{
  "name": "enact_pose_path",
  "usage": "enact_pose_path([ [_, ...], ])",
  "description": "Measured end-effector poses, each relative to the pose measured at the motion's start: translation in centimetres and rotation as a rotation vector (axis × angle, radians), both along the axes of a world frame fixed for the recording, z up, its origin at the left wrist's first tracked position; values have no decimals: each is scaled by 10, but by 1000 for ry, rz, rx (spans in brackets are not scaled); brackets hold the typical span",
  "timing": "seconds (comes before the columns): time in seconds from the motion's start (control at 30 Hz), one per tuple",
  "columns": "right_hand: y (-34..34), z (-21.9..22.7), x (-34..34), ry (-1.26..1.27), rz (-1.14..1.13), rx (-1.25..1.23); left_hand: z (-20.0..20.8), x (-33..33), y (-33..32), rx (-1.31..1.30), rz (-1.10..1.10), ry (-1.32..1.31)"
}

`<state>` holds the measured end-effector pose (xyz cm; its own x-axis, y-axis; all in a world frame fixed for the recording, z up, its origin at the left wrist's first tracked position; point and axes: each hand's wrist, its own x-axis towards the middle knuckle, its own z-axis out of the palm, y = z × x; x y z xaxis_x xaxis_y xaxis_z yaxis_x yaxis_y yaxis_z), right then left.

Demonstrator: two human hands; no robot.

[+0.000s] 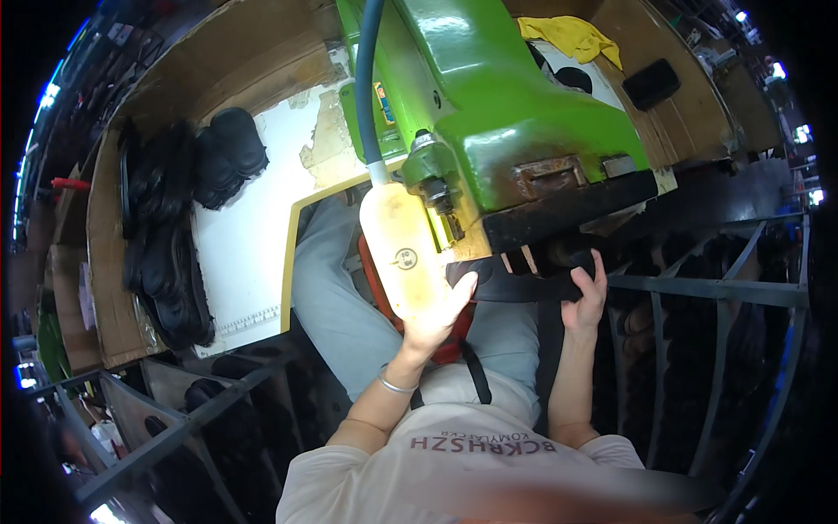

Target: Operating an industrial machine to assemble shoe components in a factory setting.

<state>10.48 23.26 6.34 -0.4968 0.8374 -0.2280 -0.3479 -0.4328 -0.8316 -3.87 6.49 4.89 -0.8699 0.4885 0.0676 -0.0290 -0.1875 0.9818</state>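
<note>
Black shoe lies crosswise under the front edge of the green machine, a hand at each end! Right hand half curled, holding its right end; left hand, thumb out, part-hidden, grip I can't tell.

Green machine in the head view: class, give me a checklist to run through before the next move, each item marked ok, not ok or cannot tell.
1. Right hand holding the dark piece: ok, at its right end.
2. Left hand fully visible: not ok, the pale yellow housing partly covers it.
3. Left wrist bare: not ok, it wears a silver bangle.
4. Piece seated correctly under the green machine: cannot tell.
5. Yellow cloth away from both hands: ok.
</note>
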Motion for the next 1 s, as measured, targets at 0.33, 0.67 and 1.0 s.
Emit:
enact_pose_path([
  [0.33,-14,1,-57,167,175,18,22,-26,-47,268,33,-206],
  [0.67,-44,-3,-80,77,416,138,-17,-36,-122,116,-149,-465],
  [1.0,-61,14,-90,23,215,283,33,-42,-20,-177,-302,203],
])
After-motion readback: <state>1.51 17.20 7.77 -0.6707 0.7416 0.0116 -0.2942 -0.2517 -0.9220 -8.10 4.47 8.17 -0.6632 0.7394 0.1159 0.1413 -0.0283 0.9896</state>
